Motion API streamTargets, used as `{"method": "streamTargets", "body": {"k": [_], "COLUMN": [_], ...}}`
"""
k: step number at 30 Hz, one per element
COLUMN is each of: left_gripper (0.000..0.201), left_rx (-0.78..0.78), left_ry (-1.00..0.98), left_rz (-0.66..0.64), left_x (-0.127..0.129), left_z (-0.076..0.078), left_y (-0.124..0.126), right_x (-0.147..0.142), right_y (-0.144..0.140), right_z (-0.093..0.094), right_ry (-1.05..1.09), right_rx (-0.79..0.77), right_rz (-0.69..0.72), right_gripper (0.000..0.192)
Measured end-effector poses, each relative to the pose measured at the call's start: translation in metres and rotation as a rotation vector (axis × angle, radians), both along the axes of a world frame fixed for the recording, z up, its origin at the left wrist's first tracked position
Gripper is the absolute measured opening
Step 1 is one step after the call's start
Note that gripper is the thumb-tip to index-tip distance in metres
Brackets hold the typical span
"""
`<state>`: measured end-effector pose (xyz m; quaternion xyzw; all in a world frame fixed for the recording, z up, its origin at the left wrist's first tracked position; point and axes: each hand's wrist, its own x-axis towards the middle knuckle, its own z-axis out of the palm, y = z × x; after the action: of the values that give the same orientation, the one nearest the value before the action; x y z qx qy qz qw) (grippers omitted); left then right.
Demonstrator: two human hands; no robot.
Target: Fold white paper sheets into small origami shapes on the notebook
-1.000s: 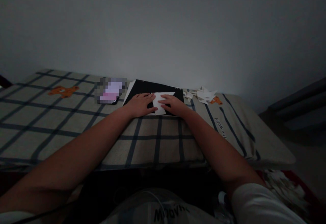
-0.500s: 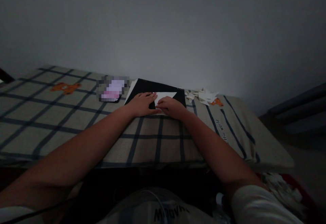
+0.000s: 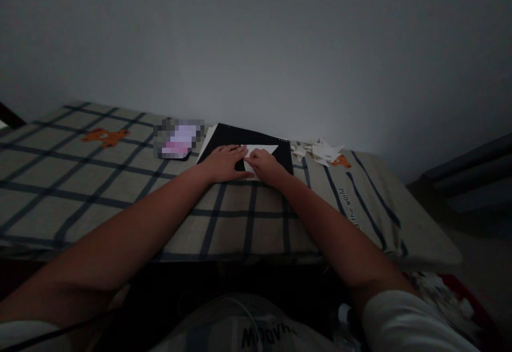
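Observation:
A white sheet of paper, folded to a pointed corner at the right, lies on a flat black folder or board. My left hand rests flat across the paper's left side, fingers stretched and thumb apart. Close beside it, my right hand is curled, with a fingertip pressed down on the paper near my left fingers. Its palm side is hidden, and it covers the middle of the sheet. Pale sheets stick out from under the black folder's left edge.
Left of the folder lies a phone with a lit, blurred screen. Torn white paper scraps are piled at the right. A checked cloth covers the table, which meets a grey wall. A bottle stands below the table edge.
My right hand has shifted slightly up and left on the paper, its fingers now more curled and a fingertip pressing. My left hand stays put.

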<state>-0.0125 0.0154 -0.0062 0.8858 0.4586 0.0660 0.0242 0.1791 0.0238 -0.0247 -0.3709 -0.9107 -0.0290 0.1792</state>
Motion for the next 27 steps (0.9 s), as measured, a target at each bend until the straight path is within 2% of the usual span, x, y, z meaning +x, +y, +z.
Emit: {"method": "streamTargets", "body": {"k": [2,5,9,14,21,27], "left_gripper": [0.09,0.088,0.089,0.096,0.063,0.061], "left_rx": [-0.002,-0.014,-0.027,-0.047,-0.143,-0.088], "left_ry": [-0.005,0.003,0.018,0.026,0.027,0.055], "left_rz": [0.001,0.004,0.01,-0.008,0.023,0.03], "left_x": [0.0,0.001,0.001,-0.001,-0.002,-0.001], "left_z": [0.001,0.003,0.005,0.004,0.011,0.008], "left_y": [0.0,-0.001,-0.002,0.001,0.005,0.003], "right_x": [0.0,0.003,0.009,0.015,0.022,0.025], "right_y": [0.001,0.002,0.001,-0.005,-0.01,-0.013], "right_z": [0.001,0.003,0.008,0.017,0.028,0.031], "right_ry": [-0.016,-0.012,0.043,0.045,0.025,-0.002], "right_rx": [0.01,-0.008,-0.071,-0.156,-0.245,-0.296], "right_rz": [-0.003,0.063,0.185,0.223,0.317,0.351], "right_gripper": [0.03,0.03,0.025,0.019,0.019,0.018]}}
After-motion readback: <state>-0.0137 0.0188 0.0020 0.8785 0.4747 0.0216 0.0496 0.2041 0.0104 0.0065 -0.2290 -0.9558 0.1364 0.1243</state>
